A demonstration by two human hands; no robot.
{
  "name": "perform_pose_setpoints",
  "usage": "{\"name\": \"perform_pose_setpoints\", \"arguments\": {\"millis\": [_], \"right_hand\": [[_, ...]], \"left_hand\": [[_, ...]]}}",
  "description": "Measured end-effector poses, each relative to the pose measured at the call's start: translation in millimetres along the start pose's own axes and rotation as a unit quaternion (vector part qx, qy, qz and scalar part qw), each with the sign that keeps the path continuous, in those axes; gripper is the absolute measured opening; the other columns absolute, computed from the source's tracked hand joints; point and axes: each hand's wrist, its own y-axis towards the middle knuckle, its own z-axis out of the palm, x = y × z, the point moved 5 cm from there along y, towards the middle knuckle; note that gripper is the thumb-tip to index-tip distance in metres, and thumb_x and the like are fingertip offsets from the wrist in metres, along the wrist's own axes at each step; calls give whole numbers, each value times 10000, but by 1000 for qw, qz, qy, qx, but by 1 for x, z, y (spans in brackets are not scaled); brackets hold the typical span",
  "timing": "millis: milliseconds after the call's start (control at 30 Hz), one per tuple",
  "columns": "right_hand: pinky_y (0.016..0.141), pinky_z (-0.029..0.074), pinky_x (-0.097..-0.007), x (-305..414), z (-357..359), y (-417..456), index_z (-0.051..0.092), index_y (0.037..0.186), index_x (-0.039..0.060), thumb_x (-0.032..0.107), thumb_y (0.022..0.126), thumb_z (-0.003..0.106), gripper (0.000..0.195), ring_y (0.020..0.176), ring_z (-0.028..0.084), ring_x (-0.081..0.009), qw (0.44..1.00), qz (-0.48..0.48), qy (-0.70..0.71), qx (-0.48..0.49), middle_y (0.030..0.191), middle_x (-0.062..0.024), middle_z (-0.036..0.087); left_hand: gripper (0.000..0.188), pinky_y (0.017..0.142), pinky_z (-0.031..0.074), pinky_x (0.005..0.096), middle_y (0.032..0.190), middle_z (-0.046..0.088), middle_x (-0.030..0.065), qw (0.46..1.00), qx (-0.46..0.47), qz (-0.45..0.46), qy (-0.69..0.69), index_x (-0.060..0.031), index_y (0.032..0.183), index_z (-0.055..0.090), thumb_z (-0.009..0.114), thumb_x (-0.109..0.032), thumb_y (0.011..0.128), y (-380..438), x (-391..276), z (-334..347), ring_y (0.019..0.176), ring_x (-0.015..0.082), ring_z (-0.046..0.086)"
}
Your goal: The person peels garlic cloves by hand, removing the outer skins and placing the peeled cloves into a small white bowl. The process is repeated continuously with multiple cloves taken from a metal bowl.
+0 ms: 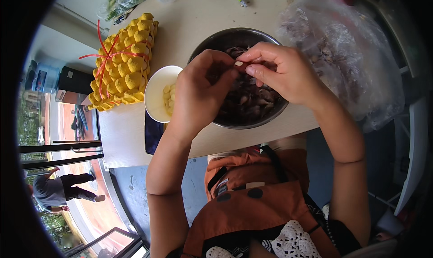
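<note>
Over a steel bowl (243,124) my two hands meet, with a small garlic clove (239,63) between their fingertips. My left hand (206,85) pinches at its left side, the fingertips partly in shadow. From the other side my right hand (280,70) grips the clove with thumb and forefinger. Unpeeled, purplish garlic cloves (250,99) lie in the bowl below. A white paper cup or tub (155,89) with peeled, pale cloves (168,95) stands left of the bowl, partly hidden behind my left hand and wrist.
Yellow egg trays (125,62) tied with red ribbon stand on the table (189,18) at left. A clear plastic bag (338,55) of garlic lies at right, bagged greens (125,2) at the top left. A dark blue flat object (153,133) lies under the tub. Outside, a person (54,190) walks.
</note>
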Motion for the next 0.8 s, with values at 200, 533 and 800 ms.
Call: {"name": "perform_pose_setpoints", "arguments": {"millis": [200, 533, 800], "right_hand": [[609, 482, -277, 8, -1, -3, 605, 986, 43, 46, 800, 635, 188, 663, 605, -133, 997, -53, -55, -26, 817, -64, 662], [586, 464, -272, 11, 3, -3, 613, 991, 66, 20, 758, 657, 242, 647, 565, -136, 990, -117, -75, -30, 839, -33, 641], [590, 463, -274, 10, 3, -4, 622, 993, 76, 22, 748, 663, 254, 644, 561, -148, 988, -124, -84, -36, 843, -41, 646]], "left_hand": [[128, 633, 465, 226, 769, 636, 49, 997, 52, -62, 15, 23, 937, 592, 606, -56, 837, -2, 0, 0, 692, 78, 572], [124, 611, 451, 199, 785, 638, 36, 992, 81, -65, -67, 21, 947, 598, 581, -80, 876, -2, -1, 1, 694, 56, 568], [117, 593, 452, 193, 761, 617, 16, 982, 120, -90, -114, 13, 933, 592, 585, -93, 883, 0, 0, -1, 661, 53, 554]]}}
